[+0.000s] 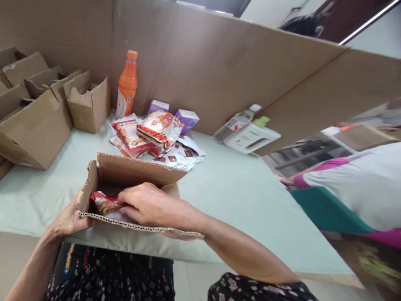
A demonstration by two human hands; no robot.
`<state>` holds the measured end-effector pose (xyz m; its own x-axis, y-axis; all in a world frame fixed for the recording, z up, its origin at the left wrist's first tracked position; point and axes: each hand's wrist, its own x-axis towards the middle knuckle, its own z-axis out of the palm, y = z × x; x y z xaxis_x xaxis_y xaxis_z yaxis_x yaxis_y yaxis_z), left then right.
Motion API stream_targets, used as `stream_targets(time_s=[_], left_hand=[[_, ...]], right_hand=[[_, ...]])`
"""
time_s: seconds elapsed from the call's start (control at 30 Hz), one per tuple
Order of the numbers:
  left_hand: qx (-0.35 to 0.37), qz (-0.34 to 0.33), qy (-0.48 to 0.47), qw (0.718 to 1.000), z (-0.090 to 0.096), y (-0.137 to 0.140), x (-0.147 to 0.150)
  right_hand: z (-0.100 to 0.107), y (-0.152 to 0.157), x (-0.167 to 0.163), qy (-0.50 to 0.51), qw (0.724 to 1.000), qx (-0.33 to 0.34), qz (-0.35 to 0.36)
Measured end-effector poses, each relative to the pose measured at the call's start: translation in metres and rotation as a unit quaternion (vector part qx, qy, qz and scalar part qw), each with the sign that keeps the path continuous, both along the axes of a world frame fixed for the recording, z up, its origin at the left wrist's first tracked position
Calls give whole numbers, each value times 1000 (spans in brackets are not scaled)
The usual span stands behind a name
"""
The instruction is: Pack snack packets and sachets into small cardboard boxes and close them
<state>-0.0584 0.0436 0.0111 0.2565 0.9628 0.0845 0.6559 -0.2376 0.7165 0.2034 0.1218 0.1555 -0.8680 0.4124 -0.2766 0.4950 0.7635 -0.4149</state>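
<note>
An open cardboard box (pixel 134 165) with ragged top edges stands near the front of the table. My left hand (pixel 70 217) is closed around its left end, some fingers hidden behind the cardboard. Inside the box, my right hand (pixel 142 202) pinches the edge of a red snack packet (pixel 105 202). Something clear and plastic shows under that hand, too covered to name. Just behind the box lies a pile: red snack packets (pixel 130 133), a clear-wrapped red and gold food pack (pixel 161 127) and white oatmeal sachets (pixel 180 154).
Several cardboard boxes (pixel 37 121) stand at the left. An orange drink bottle (pixel 127 85) and purple-white cartons (pixel 187 120) are behind the pile. A clear bottle (pixel 234 123) leans beside a white jug (pixel 250 136). Cardboard walls (pixel 213 67) border the table. A person (pixel 354 184) is at the right.
</note>
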Motion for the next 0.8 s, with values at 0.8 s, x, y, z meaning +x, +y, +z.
stream_targets(time_s=[0.8], left_hand=[[-37, 29, 23, 999, 20, 5, 10]], right_hand=[[4, 12, 26, -35, 998, 49, -29]])
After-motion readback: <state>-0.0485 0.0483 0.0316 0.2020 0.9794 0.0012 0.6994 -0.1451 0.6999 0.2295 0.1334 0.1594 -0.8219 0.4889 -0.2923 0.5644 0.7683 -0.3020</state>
